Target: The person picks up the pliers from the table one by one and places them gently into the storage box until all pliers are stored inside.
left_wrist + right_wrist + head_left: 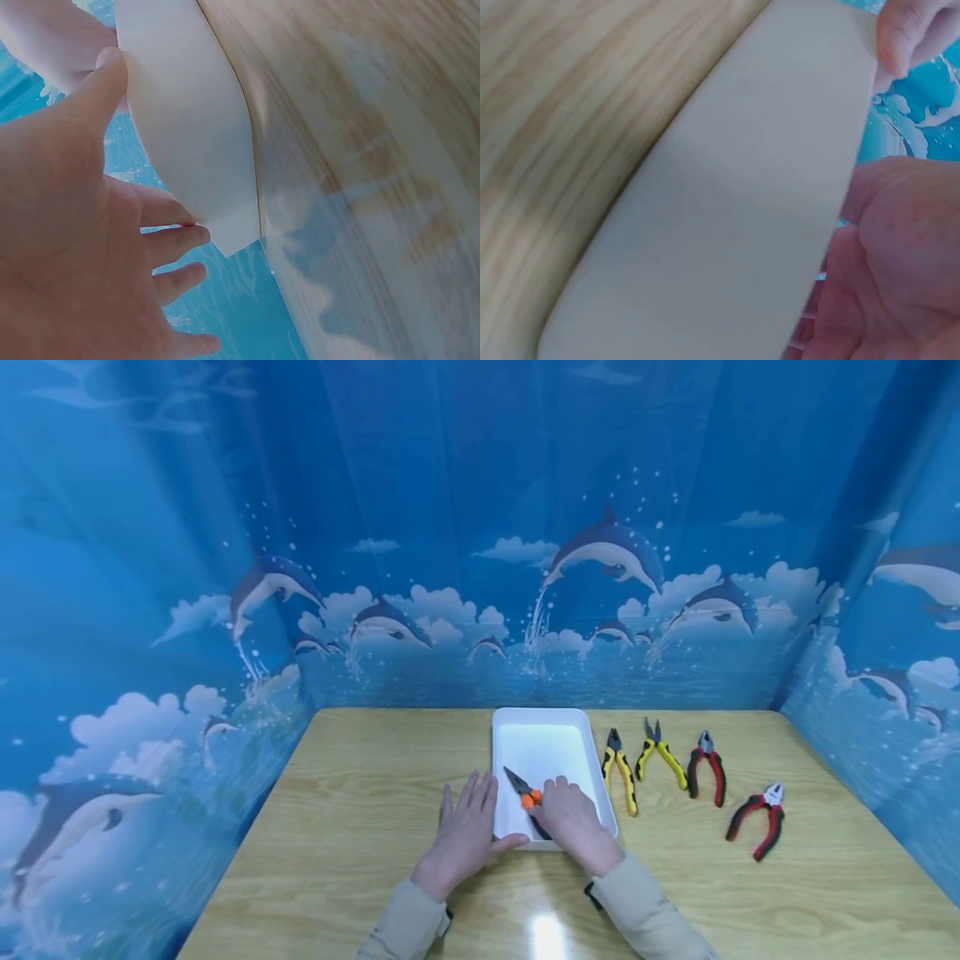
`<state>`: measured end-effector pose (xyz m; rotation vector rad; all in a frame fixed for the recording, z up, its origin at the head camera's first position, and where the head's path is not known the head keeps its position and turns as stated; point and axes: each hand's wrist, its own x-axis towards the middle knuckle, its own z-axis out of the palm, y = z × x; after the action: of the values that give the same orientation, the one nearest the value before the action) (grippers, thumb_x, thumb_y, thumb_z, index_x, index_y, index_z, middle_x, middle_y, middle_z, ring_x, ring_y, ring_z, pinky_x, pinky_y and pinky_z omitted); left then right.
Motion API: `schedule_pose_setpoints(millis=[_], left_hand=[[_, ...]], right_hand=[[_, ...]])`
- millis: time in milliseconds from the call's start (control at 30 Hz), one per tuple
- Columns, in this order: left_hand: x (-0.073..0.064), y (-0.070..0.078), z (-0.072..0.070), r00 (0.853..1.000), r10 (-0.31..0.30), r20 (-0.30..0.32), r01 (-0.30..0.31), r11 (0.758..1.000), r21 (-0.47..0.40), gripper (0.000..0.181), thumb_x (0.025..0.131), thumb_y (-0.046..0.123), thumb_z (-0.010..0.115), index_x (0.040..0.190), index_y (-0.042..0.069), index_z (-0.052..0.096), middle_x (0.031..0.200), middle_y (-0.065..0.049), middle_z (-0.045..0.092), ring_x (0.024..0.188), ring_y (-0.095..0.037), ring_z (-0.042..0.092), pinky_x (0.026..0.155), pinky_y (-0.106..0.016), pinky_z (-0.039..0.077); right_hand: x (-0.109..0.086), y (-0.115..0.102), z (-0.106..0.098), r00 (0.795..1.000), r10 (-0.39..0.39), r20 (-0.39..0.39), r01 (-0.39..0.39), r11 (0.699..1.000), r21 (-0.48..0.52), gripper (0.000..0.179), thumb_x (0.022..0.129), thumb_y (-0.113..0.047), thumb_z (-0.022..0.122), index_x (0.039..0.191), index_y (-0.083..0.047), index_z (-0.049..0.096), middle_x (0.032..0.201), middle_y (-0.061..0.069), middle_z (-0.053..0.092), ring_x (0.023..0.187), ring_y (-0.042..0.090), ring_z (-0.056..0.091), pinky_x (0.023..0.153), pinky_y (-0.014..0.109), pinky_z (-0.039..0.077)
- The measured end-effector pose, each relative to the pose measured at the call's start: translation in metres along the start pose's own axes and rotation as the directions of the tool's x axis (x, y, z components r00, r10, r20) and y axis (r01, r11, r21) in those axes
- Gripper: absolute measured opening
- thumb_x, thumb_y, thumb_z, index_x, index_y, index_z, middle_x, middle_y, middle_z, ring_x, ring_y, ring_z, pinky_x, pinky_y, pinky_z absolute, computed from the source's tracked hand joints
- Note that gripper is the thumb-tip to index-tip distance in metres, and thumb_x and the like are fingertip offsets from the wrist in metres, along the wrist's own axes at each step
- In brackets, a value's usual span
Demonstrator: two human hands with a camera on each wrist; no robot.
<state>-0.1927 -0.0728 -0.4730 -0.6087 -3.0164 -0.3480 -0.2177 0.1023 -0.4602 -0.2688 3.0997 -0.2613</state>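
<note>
A white rectangular tray (540, 737) lies on the table, and inside its near half are orange-and-black-handled pliers (517, 782), their dark tapered jaws pointing to the far left. My right hand (576, 820) curls its fingers over the handles and hides part of them. Along the tray's left rim rest the straight fingers of my left hand (463, 828), its thumb stretched over the near left corner. The left wrist view shows this hand (67, 217) spread at the tray's outer wall (187, 112). In the right wrist view, the tray wall covers most of my right fingers.
To the right of the tray lie two yellow-and-black pliers, one (621, 777) close to its rim and one long-nosed (660, 756). Farther right are two red-and-black pliers (707, 768), the last one (761, 818) nearer the front. A dolphin-print curtain (450, 527) surrounds the wooden table (360, 827).
</note>
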Motion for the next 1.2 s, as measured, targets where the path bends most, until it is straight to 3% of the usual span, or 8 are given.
schedule_pose_setpoints(millis=[133,267,567,800,1200], left_hand=[[0.001,0.0,0.0,1.0,-0.009,0.004,0.009,1.0,0.004,0.098,0.092,0.069,0.056,0.156,-0.002,0.033,0.163,-0.021,0.029,0.152,-0.039,0.023,0.117,-0.071,0.018],[0.001,0.0,-0.001,0.999,-0.024,0.024,0.024,1.0,0.01,0.099,0.092,0.071,0.054,0.157,-0.001,0.032,0.164,-0.02,0.028,0.153,-0.038,0.022,0.118,-0.071,0.017],[0.0,0.0,-0.001,0.999,-0.023,0.027,0.023,1.0,0.008,0.099,0.091,0.071,0.054,0.157,0.0,0.032,0.164,-0.019,0.028,0.153,-0.038,0.022,0.118,-0.071,0.017],[0.0,0.001,-0.001,0.999,-0.032,0.032,0.033,0.999,-0.014,0.098,0.092,0.07,0.054,0.157,0.0,0.032,0.164,-0.019,0.028,0.153,-0.038,0.021,0.118,-0.071,0.016],[-0.001,0.0,-0.001,1.0,-0.015,0.02,0.015,1.0,-0.004,0.097,0.093,0.068,0.054,0.157,-0.001,0.032,0.164,-0.02,0.028,0.153,-0.039,0.021,0.117,-0.071,0.016]], right_hand=[[-0.008,0.008,-0.003,0.999,-0.046,-0.019,0.046,0.999,-0.001,0.013,0.094,-0.007,0.069,0.096,0.003,0.061,0.081,0.012,0.052,0.062,0.021,0.051,0.052,0.034,0.052],[-0.01,0.013,-0.002,0.995,-0.09,-0.044,0.091,0.996,0.006,0.013,0.089,0.005,0.068,0.099,0.003,0.061,0.082,0.014,0.054,0.059,0.021,0.052,0.05,0.033,0.052],[-0.003,0.007,0.001,0.997,-0.078,0.011,0.076,0.99,0.118,0.012,0.089,0.006,0.068,0.1,0.006,0.062,0.08,0.012,0.056,0.063,0.02,0.055,0.056,0.031,0.055],[0.0,0.001,0.003,0.995,-0.096,-0.022,0.098,0.993,0.07,0.011,0.093,-0.006,0.07,0.086,0.001,0.064,0.071,0.008,0.056,0.058,0.016,0.051,0.05,0.029,0.051],[-0.003,-0.003,0.004,0.998,-0.066,-0.021,0.068,0.995,0.075,0.018,0.09,-0.012,0.075,0.084,-0.002,0.062,0.07,0.003,0.052,0.057,0.014,0.048,0.046,0.025,0.045]])
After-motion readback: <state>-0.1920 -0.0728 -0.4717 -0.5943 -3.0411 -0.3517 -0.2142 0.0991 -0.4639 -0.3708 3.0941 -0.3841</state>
